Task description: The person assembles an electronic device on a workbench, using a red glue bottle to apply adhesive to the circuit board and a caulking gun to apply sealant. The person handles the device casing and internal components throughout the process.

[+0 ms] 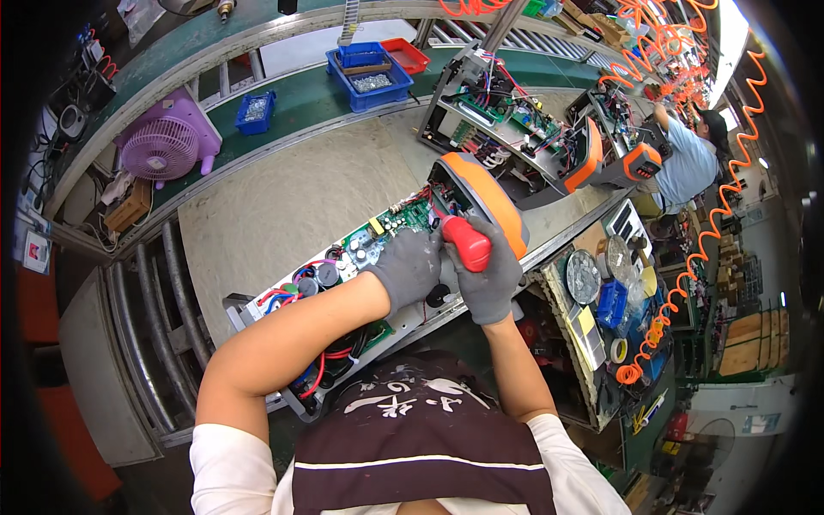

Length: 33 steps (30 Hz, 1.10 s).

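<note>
Dark apron (421, 446) with pale markings fills the bottom centre of the frame, white sleeves to either side; both forearms rise from it toward mid-frame.

Right hand (489, 270), grey glove, grip closed around a red-handled screwdriver (466, 242). Handle shows above and left of the fist; long axis runs from lower right up to upper left, working end pointing up-left toward the circuit board (378, 236). Tip hidden; cannot tell what it meets.

Left hand (408, 268), grey glove, just left of the right hand and touching it at the knuckles. Fingers curled down onto the open unit beside the screwdriver handle; grip looks closed, but what it holds, if anything, is hidden.

Open device chassis (343, 292) lies under both hands, long axis diagonal from lower left to upper right. Green board, round black capacitors, and red, blue and black wires exposed. Orange-and-grey end cover (485, 193) at its upper-right end, directly above the hands, screwdriver handle just below it.

Chassis rests on a pale, worn table (292, 197) at frame centre.

- Upper centre: another opened unit (506, 112) with orange trim, standing tilted.
- Upper centre-left: blue bins (369, 73) of small parts, red tray (405, 53) beside them, smaller blue bin (256, 112) further left.
- Upper left: purple desk fan (167, 142).
- Right of the hands: side tray with a round tin of screws (584, 276), tape roll (618, 350).
- Right edge: orange coiled air hose (712, 223).
- Upper right: another person in a light blue shirt (687, 163), bent over their own work, well apart.
</note>
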Motion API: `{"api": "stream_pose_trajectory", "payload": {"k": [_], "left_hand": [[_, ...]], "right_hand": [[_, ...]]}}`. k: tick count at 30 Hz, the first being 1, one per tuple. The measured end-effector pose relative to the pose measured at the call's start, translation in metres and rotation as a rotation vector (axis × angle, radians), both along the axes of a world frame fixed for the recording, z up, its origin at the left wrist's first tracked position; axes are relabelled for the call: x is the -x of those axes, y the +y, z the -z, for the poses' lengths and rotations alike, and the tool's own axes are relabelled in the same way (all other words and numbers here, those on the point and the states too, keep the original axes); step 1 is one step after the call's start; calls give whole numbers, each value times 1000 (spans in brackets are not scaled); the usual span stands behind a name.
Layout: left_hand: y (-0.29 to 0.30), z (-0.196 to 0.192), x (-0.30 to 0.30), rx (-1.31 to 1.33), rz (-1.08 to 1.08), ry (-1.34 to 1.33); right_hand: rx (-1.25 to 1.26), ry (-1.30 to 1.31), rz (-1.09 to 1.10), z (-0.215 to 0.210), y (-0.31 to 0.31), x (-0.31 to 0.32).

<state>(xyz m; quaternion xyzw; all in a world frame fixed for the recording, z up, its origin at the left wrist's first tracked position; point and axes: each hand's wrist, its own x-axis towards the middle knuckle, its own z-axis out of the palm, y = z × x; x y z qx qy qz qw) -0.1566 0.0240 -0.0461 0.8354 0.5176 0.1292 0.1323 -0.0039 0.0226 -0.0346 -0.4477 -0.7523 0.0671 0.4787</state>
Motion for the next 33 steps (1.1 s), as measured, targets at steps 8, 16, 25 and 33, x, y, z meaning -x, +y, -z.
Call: {"api": "stream_pose_trajectory", "payload": {"k": [8,16,25,33], "left_hand": [[0,5,1,-34,44,126],[0,-15,0,-61,123,265],[9,-14,7,-109,225,230],[27,-8,20,-141,206,102]], "right_hand": [[76,141,-58,-2,1,0],[4,270,54,4,-17,-20],[-39,299,118,24,-33,-31],[-142,353,20,18,-51,-43]]}}
